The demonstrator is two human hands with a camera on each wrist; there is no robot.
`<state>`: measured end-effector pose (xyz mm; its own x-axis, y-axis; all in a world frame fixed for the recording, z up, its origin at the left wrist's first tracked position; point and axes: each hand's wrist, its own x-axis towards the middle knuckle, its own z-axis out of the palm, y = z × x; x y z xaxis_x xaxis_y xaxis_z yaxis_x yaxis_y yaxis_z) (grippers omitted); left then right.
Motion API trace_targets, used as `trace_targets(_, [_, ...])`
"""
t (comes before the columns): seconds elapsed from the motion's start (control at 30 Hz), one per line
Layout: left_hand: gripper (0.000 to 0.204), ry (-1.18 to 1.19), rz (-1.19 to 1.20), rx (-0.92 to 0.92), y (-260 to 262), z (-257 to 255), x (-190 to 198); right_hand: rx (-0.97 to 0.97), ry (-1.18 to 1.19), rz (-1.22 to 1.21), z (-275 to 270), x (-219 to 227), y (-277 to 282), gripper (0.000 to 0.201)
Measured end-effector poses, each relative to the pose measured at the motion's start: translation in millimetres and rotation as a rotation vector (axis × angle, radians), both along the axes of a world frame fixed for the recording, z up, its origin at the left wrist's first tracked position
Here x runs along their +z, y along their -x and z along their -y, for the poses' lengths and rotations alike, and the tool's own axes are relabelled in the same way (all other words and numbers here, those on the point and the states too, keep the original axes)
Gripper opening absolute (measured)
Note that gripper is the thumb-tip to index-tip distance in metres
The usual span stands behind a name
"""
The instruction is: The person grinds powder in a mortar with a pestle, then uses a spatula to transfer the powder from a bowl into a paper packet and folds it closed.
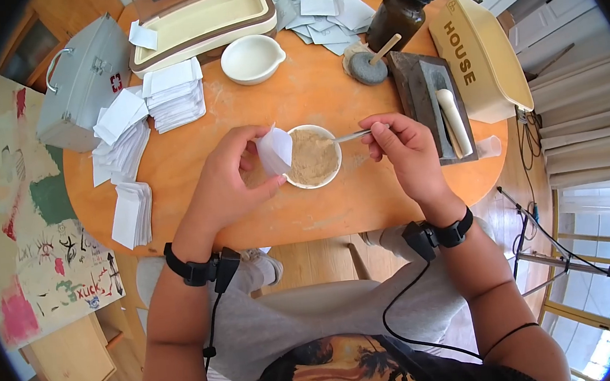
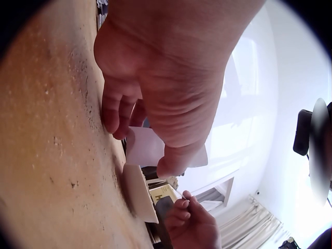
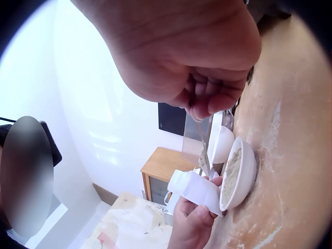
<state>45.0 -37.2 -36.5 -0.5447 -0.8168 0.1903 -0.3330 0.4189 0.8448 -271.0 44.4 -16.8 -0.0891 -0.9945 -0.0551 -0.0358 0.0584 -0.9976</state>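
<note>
A white bowl [image 1: 337, 167] of tan powder [image 1: 314, 156] stands near the table's front edge. Left of it, my left hand [image 1: 219, 180] holds a small white paper packet [image 1: 276, 151] between thumb and fingers, its mouth spread and overlapping the bowl's rim. My right hand [image 1: 410, 152], on the bowl's other side, pinches the thin handle of a metal spoon [image 1: 352, 135]. In the right wrist view the spoon [image 3: 204, 150] points down toward the packet [image 3: 198, 191] and carries a heap of powder near its tip. The packet's inside is hidden.
Stacks of white paper packets [image 1: 175, 96] lie at the left beside a grey metal case [image 1: 82, 87]. Behind stand a cream tray [image 1: 212, 23], a spouted white mortar [image 1: 252, 60] and a dark glass jar [image 1: 400, 16]. A white pestle [image 1: 454, 121] and a HOUSE box [image 1: 480, 60] are right.
</note>
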Motion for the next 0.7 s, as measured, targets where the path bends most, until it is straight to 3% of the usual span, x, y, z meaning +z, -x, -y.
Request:
trace_targets(0.27, [0.074, 0.037, 0.034, 0.018, 3.4, -1.0, 2.9, -0.074, 0.076, 0.113, -2.3, 26.9, -17.3, 0.023])
trace_targets(0.4, [0.072, -0.003, 0.016, 0.012, 7.0, -4.3, 4.0, -0.017, 0.161, -0.138, -2.8, 31.7, -40.2, 0.018])
trace_targets(0.47, [0.073, -0.014, -0.014, 0.015, 7.8, -4.5, 3.0, 0.157, 0.656, -0.633, 2.8, 37.2, -42.4, 0.018])
trace_targets(0.6, [0.072, -0.01, -0.026, 0.024, 5.0, -3.5, 2.2, 0.174, 0.783, -0.726, 5.0, 46.5, -44.5, 0.02])
trace_targets(0.7, [0.071, -0.014, -0.034, 0.029, 3.9, -2.4, 2.0, 0.102, 0.691, -0.637, 1.6, 53.8, -38.4, 0.017])
